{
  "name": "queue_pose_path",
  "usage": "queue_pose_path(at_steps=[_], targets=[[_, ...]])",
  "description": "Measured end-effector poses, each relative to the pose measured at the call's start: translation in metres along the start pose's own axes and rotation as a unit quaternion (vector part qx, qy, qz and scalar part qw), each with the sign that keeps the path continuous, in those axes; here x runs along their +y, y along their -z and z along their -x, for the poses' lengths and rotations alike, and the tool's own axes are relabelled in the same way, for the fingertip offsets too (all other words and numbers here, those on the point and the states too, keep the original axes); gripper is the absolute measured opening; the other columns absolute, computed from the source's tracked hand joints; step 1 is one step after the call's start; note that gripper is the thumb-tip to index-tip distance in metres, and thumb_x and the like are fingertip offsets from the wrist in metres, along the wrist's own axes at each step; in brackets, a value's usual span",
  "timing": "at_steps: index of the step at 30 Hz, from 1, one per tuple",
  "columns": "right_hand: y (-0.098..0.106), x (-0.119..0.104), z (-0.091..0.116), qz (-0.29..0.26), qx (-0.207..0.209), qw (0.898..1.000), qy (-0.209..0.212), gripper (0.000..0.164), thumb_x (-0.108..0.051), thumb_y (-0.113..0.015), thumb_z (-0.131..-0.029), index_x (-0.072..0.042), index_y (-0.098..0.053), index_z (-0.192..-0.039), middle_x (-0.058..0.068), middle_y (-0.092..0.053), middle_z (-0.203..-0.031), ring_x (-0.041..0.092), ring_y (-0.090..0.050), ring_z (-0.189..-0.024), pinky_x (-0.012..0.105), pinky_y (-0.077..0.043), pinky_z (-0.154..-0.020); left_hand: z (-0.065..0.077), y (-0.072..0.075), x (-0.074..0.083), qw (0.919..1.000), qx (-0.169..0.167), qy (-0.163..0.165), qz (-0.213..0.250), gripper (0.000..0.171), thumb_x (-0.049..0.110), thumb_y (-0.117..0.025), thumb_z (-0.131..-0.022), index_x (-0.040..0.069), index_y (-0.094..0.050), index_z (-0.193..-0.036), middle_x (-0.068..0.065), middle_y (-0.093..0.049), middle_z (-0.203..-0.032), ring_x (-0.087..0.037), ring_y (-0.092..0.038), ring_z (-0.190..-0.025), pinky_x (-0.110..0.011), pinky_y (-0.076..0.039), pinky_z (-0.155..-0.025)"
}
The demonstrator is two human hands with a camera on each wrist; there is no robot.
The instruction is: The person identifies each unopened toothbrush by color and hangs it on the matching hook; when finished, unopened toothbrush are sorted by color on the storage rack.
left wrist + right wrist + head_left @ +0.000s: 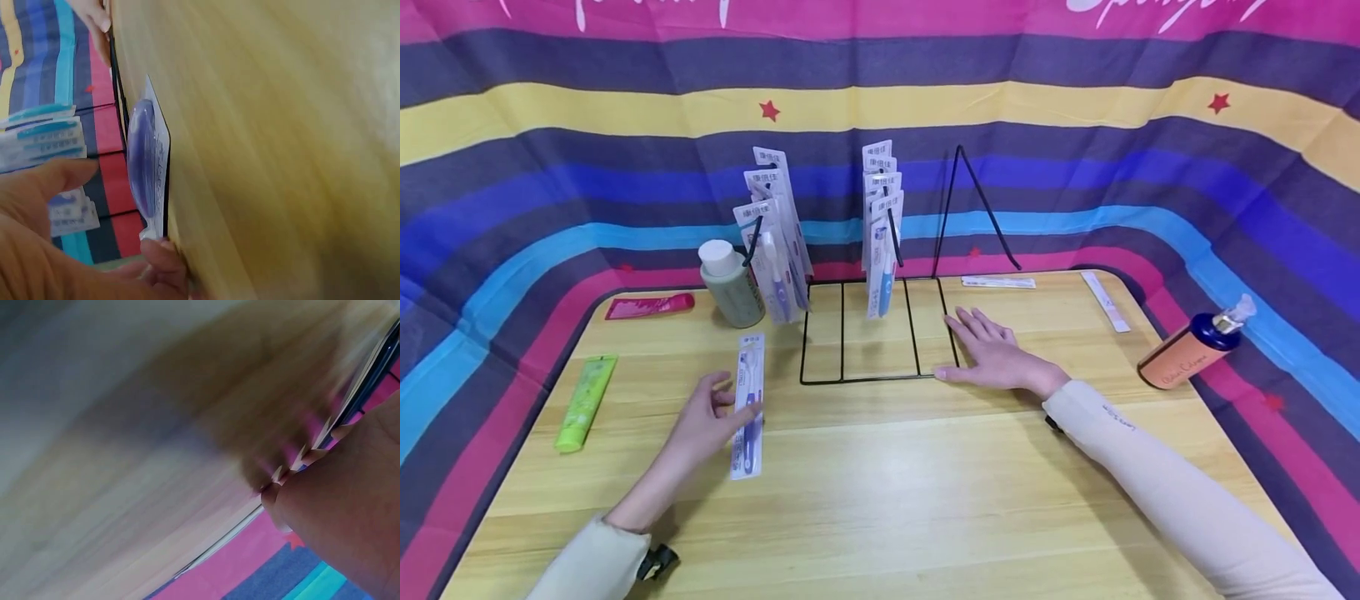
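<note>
A packaged toothbrush (748,450) with a purple handle lies on the table at left of centre. My left hand (703,421) is at its left edge, fingertips against the card's side. The thumb reaches over the pack; in the left wrist view it stands apart from the purple handle (142,156). My right hand (1000,354) rests with fingers spread at the right end of the black wire rack's base (887,377). Packaged toothbrushes hang on the rack's left hook (778,275) and middle hook (883,250). The right-hand wire (981,196) holds none.
Behind the left hand stand a grey-green bottle (733,292) with a white cap and a red tube (651,306). A green tube (586,404) lies far left. Two more flat packs (997,282) lie at the back right, near a leaning orange pump bottle (1183,354). A striped cloth hangs behind.
</note>
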State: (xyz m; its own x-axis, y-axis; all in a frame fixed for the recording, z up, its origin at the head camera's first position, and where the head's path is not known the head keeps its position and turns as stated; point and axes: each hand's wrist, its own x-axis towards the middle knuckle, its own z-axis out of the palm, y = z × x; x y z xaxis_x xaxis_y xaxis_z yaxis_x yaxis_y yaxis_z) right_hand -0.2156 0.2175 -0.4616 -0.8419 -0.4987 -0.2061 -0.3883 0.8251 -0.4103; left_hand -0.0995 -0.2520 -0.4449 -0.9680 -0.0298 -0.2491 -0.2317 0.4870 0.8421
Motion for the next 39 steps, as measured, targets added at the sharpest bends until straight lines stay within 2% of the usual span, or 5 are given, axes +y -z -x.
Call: queue_pose_path(at_steps=[8, 14, 22, 32, 39], targets=[[0.0, 0.001, -0.001, 0.003, -0.001, 1.0, 0.002, 0.111, -0.076, -0.06, -0.1, -0.016, -0.006, -0.177, 0.011, 0.005, -0.183, 0.039, 0.01, -0.166, 0.075, -0.004, -0.123, 0.002, -0.008, 0.005, 0.9943, -0.005, -0.014, -0.106, 0.097, 0.011, -0.079, -0.096, -0.009, -0.015, -0.167, -0.026, -0.064, -0.115, -0.033, -0.067, -0.096, -0.047, -0.057, -0.082], [0.001, 0.002, 0.0, 0.003, 0.002, 1.0, 0.002, 0.112, -0.075, -0.06, -0.1, -0.014, -0.007, -0.177, 0.013, 0.004, -0.183, 0.041, 0.008, -0.165, 0.073, -0.007, -0.123, 0.005, -0.005, 0.004, 0.9956, -0.005, -0.024, -0.091, 0.082, 0.005, -0.077, -0.096, -0.002, -0.029, -0.162, -0.018, -0.064, -0.099, -0.027, -0.066, -0.079, -0.04, -0.057, -0.064], [0.001, 0.001, 0.002, 0.0, -0.002, 1.0, 0.0, 0.112, -0.077, -0.059, -0.1, -0.017, -0.005, -0.177, 0.009, 0.006, -0.183, 0.036, 0.011, -0.166, 0.074, -0.003, -0.124, 0.007, 0.014, -0.007, 0.9973, -0.003, 0.005, -0.073, 0.063, 0.008, -0.071, -0.104, 0.0, -0.04, -0.158, -0.025, -0.056, -0.125, -0.033, -0.06, -0.101, -0.037, -0.055, -0.074], [0.0, 0.001, 0.0, -0.003, -0.004, 1.0, 0.004, 0.11, -0.074, -0.06, -0.101, -0.016, -0.006, -0.177, 0.01, 0.006, -0.183, 0.037, 0.011, -0.166, 0.074, -0.002, -0.125, 0.006, 0.042, -0.023, 0.996, 0.065, 0.002, 0.062, 0.043, 0.0, -0.059, -0.109, -0.008, -0.054, -0.151, -0.007, -0.068, -0.113, -0.011, -0.065, -0.082, -0.027, -0.061, -0.068], [0.0, 0.001, 0.0, -0.003, -0.002, 1.0, 0.007, 0.111, -0.074, -0.061, -0.101, -0.015, -0.006, -0.177, 0.012, 0.005, -0.183, 0.038, 0.01, -0.166, 0.075, -0.002, -0.124, 0.014, 0.038, 0.002, 0.9584, 0.164, -0.106, 0.208, 0.032, -0.006, -0.073, -0.101, 0.005, -0.074, -0.132, 0.006, -0.078, -0.096, -0.004, -0.06, -0.07, -0.015, -0.05, -0.057]])
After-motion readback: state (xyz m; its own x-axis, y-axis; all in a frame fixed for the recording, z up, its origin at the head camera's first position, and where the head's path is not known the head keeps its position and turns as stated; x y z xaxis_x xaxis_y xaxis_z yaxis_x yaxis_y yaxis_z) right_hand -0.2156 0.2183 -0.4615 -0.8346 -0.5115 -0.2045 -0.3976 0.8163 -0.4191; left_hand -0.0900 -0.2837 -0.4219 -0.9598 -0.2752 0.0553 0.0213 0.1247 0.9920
